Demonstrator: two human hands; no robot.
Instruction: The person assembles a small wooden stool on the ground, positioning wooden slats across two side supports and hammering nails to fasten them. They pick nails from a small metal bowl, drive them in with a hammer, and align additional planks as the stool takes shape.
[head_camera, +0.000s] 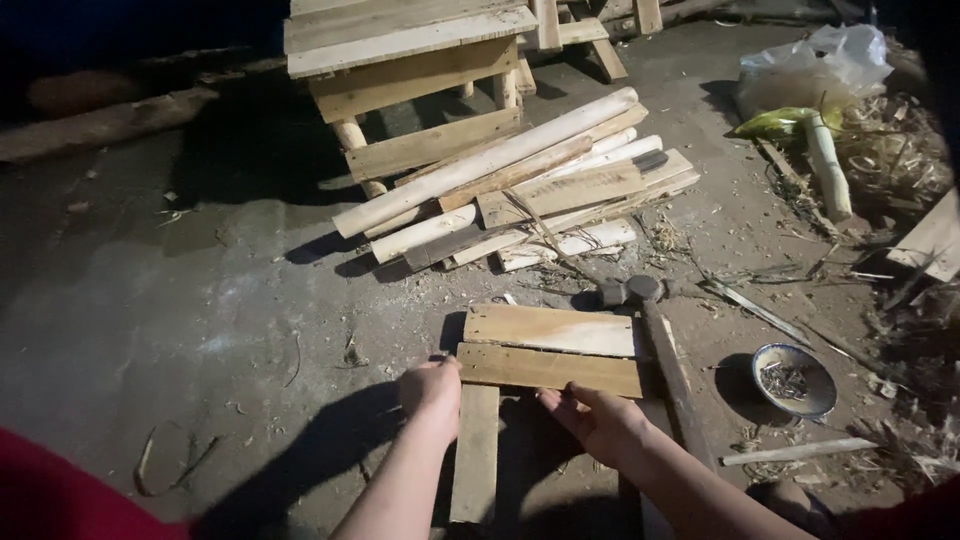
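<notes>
My left hand grips the left end of a wooden slat that lies crosswise on an upright runner board. Fingers of my right hand curl under the slat's near edge towards its right part. A second slat lies just beyond it, parallel and almost touching. A hammer rests to the right of the slats, its head at the far end and its wooden handle running towards me.
A pile of round poles and flat boards lies beyond the slats. Behind it stands a wooden stool-like frame. A small bowl of nails sits at right. Straw, a plastic bag and scraps litter the dirt floor.
</notes>
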